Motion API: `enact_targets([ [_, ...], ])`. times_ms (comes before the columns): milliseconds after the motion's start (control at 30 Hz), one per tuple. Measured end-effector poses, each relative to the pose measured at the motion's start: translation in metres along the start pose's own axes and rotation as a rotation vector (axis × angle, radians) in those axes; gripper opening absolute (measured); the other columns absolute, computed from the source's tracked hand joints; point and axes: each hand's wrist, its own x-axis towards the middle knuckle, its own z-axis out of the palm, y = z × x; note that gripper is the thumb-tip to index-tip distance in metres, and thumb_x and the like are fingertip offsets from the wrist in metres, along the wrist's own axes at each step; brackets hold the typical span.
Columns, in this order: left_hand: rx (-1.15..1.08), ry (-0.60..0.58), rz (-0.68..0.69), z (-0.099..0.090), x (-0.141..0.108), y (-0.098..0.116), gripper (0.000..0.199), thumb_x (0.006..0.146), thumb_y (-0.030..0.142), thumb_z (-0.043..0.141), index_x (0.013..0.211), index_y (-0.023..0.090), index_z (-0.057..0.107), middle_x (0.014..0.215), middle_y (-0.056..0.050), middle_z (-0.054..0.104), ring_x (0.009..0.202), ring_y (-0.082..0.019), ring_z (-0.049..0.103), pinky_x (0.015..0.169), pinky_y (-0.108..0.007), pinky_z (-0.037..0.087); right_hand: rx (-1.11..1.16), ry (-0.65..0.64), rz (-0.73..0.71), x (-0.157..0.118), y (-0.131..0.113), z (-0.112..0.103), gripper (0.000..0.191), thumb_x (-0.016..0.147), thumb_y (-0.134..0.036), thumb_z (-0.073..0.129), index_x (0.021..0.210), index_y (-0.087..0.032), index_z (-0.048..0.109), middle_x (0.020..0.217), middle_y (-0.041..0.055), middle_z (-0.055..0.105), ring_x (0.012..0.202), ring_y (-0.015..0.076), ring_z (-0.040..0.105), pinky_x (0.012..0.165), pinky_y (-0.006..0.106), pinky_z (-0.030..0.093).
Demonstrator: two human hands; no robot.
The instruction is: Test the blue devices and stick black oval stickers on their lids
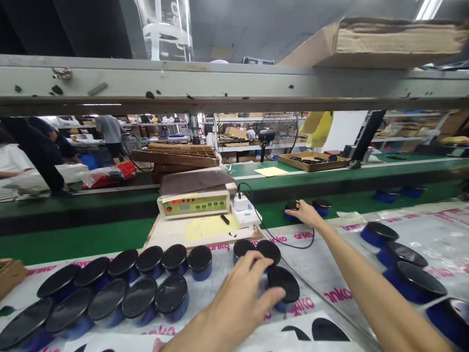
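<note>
My left hand reaches over the wrapped table with its fingers apart, beside a black-topped blue round unit; two more such units stand just behind its fingers. Farther forward, my right hand has its fingers on a similar blue unit on the green belt. Another blue unit stands close to the right of that hand. Rows of the same units fill the left of the table, and several more stand at the right.
A control box and a white plug adapter sit ahead, with a black cable looping right. Black-topped units lie farther right on the belt. A metal shelf beam crosses above. People are in the background.
</note>
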Motion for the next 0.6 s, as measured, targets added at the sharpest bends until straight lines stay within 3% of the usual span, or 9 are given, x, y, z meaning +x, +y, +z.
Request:
enact_targets([
  [67,-0.24,0.115,-0.046,-0.011,0.002,0.003,0.035,0.089,0.042,0.05,0.117,0.021,0.057,0.118,-0.009,0.054,0.108,-0.023,0.053,0.093,-0.037,0.045,0.124,-0.07,-0.045,-0.009,-0.015,-0.002,0.03,0.083,-0.045,0.058,0.077,-0.016,0.05,0.071,-0.0025,0.052,0.062,0.0117,0.052,0.059,0.028,0.046],
  [167,-0.801,0.204,-0.252,-0.022,0.011,0.008,0.046,0.091,0.051,0.039,0.116,0.016,0.055,0.108,-0.011,0.058,0.091,-0.021,0.062,0.078,-0.034,0.053,0.363,-0.195,-0.212,-0.043,-0.054,-0.02,0.048,0.07,-0.063,0.058,0.069,-0.022,0.033,0.069,-0.0032,0.047,0.067,0.0149,0.052,0.061,0.028,0.046],
  [200,-0.991,0.16,-0.318,-0.024,0.014,0.01,0.052,0.092,0.055,0.033,0.116,0.014,0.054,0.106,-0.013,0.059,0.085,-0.02,0.064,0.073,-0.033,0.054,0.426,-0.254,-0.277,-0.06,-0.07,-0.028,0.053,0.065,-0.068,0.058,0.07,-0.023,0.03,0.073,-0.0024,0.049,0.07,0.0162,0.052,0.062,0.029,0.047],
  [267,-1.283,-0.063,-0.403,-0.027,0.017,0.014,0.068,0.09,0.063,0.021,0.116,0.009,0.054,0.097,-0.015,0.063,0.075,-0.021,0.068,0.063,-0.029,0.055,0.501,-0.399,-0.406,-0.096,-0.1,-0.043,0.058,0.054,-0.064,0.069,0.071,-0.023,0.031,0.083,0.0002,0.055,0.073,0.0179,0.054,0.06,0.028,0.047],
  [333,-1.437,-0.288,-0.412,-0.032,0.015,0.017,0.076,0.09,0.064,0.015,0.114,0.006,0.057,0.087,-0.015,0.066,0.066,-0.02,0.069,0.055,-0.025,0.054,0.481,-0.573,-0.601,-0.128,-0.123,-0.055,0.042,0.064,-0.045,0.071,0.079,-0.023,0.038,0.091,0.0024,0.058,0.079,0.0185,0.056,0.065,0.028,0.048],
  [400,-1.512,-0.327,-0.38,-0.038,0.006,0.018,0.067,0.092,0.058,0.022,0.111,0.005,0.059,0.085,-0.014,0.068,0.065,-0.019,0.069,0.058,-0.025,0.055,0.337,-0.542,-0.693,-0.152,-0.135,-0.063,0.031,0.072,-0.035,0.066,0.088,-0.023,0.043,0.088,0.0015,0.058,0.075,0.0172,0.056,0.062,0.026,0.047],
  [500,-1.535,-0.123,-0.321,-0.049,-0.011,0.016,0.042,0.09,0.043,0.048,0.107,0.007,0.063,0.1,-0.013,0.069,0.083,-0.022,0.069,0.081,-0.031,0.054,0.145,-0.355,-0.733,-0.174,-0.137,-0.069,0.008,0.09,-0.032,0.045,0.088,-0.024,0.046,0.073,-0.0011,0.058,0.062,0.0151,0.055,0.054,0.025,0.045],
  [600,-1.474,0.054,-0.283,-0.058,-0.026,0.013,0.03,0.079,0.029,0.065,0.098,0.006,0.066,0.1,-0.013,0.07,0.094,-0.025,0.067,0.092,-0.033,0.049,0.099,-0.263,-0.838,-0.19,-0.135,-0.068,0.02,0.097,-0.027,0.03,0.091,-0.026,0.049,0.077,-0.0011,0.063,0.064,0.0142,0.059,0.056,0.023,0.046],
])
